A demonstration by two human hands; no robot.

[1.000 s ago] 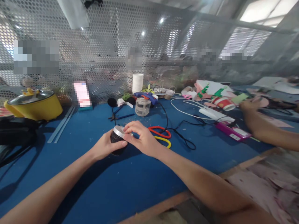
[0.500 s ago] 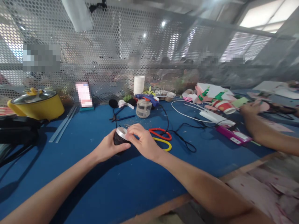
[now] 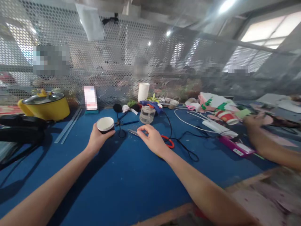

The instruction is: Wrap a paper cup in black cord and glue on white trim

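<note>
My left hand (image 3: 97, 140) is wrapped round a paper cup (image 3: 105, 124) with a white rim and inside and a dark outer wall. The cup is tilted a little, its opening facing me. To its right, my right hand (image 3: 152, 138) pinches a pair of scissors (image 3: 133, 132) near the base of the metal blades. The blades point left towards the cup. A red handle loop (image 3: 171, 144) shows beyond my right hand. Most of the other, yellow loop is hidden under the hand.
Behind the hands are a clear jar (image 3: 147, 115), a blue glue gun (image 3: 155, 106), a stack of white cups (image 3: 143, 92) and pliers (image 3: 127, 122). A yellow pot (image 3: 45, 108) stands left. Cables and a power strip (image 3: 219, 128) lie right, near another person's arm (image 3: 265, 144).
My left hand has moved left with the cup and turned its opening towards me. My right hand has come off the cup's rim and onto the scissors. The view has shifted slightly.
</note>
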